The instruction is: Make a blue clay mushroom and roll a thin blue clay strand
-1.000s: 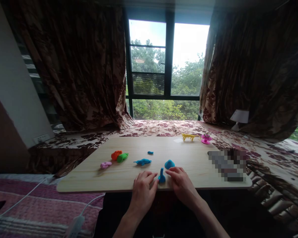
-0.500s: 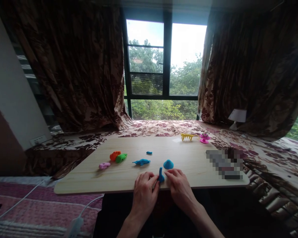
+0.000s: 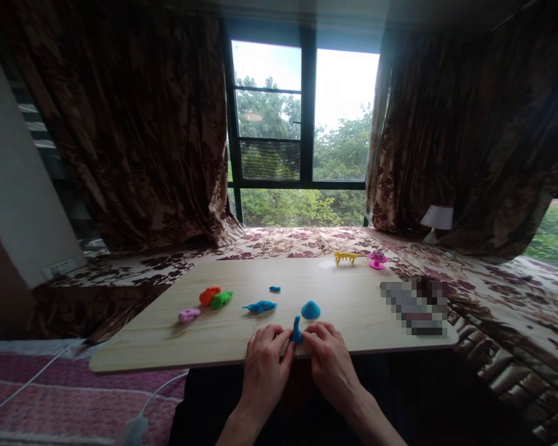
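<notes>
A blue modelling clay piece stands upright near the table's front edge, with a narrow stem above a wider base. My left hand pinches its left side with thumb and fingertips. From the right, the fingers of my right hand are closed against the base. Just beyond my right hand sits a blue clay cone. A long blue clay figure lies farther left, and behind it is a small blue clay bit.
On the pale wooden table, orange, green and pink clay lumps lie at the left. A yellow four-legged figure and a magenta stemmed piece stand at the back. Something pixelated lies at the right.
My right fingers have come in from slightly apart to touch the blue clay's base. My left hand keeps its pinch. The whole view has shifted slightly.
</notes>
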The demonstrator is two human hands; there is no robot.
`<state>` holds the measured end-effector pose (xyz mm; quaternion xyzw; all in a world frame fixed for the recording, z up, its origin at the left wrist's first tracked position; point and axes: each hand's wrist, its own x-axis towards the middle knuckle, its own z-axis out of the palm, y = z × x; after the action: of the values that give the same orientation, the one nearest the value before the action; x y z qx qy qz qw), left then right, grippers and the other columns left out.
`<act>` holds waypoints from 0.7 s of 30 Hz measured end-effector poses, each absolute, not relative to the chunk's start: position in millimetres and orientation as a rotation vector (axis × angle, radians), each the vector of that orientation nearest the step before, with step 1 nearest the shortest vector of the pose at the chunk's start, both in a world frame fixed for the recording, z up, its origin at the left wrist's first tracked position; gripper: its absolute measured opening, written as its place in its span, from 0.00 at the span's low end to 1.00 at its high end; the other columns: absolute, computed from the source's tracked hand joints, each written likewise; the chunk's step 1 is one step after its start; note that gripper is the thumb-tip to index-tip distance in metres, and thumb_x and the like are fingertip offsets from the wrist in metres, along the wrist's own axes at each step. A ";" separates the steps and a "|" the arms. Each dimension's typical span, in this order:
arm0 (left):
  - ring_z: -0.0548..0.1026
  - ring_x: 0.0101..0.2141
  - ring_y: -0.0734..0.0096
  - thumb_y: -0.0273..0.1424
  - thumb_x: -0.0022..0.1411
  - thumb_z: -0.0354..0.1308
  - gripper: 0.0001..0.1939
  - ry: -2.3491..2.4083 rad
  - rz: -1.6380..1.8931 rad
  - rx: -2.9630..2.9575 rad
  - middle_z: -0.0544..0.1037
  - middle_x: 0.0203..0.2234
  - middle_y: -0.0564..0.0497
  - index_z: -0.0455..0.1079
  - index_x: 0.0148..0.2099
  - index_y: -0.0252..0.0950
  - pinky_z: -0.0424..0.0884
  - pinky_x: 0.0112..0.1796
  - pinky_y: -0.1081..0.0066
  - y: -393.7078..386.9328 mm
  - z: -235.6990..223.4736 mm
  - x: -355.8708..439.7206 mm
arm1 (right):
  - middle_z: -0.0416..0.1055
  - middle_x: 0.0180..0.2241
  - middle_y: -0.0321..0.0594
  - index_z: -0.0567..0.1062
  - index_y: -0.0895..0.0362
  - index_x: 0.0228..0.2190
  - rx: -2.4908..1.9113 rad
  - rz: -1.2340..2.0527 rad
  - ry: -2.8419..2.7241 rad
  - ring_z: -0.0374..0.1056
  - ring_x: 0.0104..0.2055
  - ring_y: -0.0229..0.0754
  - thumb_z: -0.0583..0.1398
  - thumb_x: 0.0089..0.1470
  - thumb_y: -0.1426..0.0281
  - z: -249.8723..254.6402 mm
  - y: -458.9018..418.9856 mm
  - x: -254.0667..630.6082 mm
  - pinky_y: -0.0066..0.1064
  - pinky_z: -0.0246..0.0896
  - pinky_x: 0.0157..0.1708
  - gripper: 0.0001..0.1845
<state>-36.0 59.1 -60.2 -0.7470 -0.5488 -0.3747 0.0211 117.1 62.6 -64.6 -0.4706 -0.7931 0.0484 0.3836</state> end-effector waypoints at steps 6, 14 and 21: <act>0.69 0.44 0.59 0.29 0.58 0.52 0.16 -1.747 -1.207 -2.316 0.75 0.40 0.47 0.70 0.49 0.40 0.64 0.46 0.58 66.1 -65.3 -38.5 | 0.71 0.42 0.41 0.75 0.50 0.41 -1.188 0.152 -2.006 0.60 0.47 0.48 0.53 0.50 0.82 -64.9 65.2 120.2 0.39 0.56 0.48 0.22; 0.71 0.44 0.63 0.27 0.57 0.51 0.15 -1.728 -1.201 -2.465 0.75 0.40 0.49 0.72 0.45 0.41 0.65 0.46 0.62 77.8 -53.2 -41.4 | 0.72 0.40 0.40 0.76 0.49 0.42 -1.200 0.182 -2.003 0.62 0.46 0.46 0.53 0.47 0.85 -61.6 79.5 122.1 0.38 0.58 0.47 0.26; 0.71 0.42 0.61 0.27 0.56 0.53 0.11 -1.730 -1.201 -2.461 0.76 0.37 0.49 0.74 0.39 0.41 0.65 0.45 0.60 72.6 -49.3 -39.3 | 0.73 0.39 0.41 0.77 0.51 0.41 -1.212 0.179 -1.996 0.62 0.45 0.47 0.53 0.46 0.85 -58.4 81.8 122.4 0.38 0.58 0.47 0.26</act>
<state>-39.3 72.6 -49.3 -0.7588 -0.5335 -0.3704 -0.0486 122.4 81.8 -58.4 -0.4769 -0.7849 0.0704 0.3893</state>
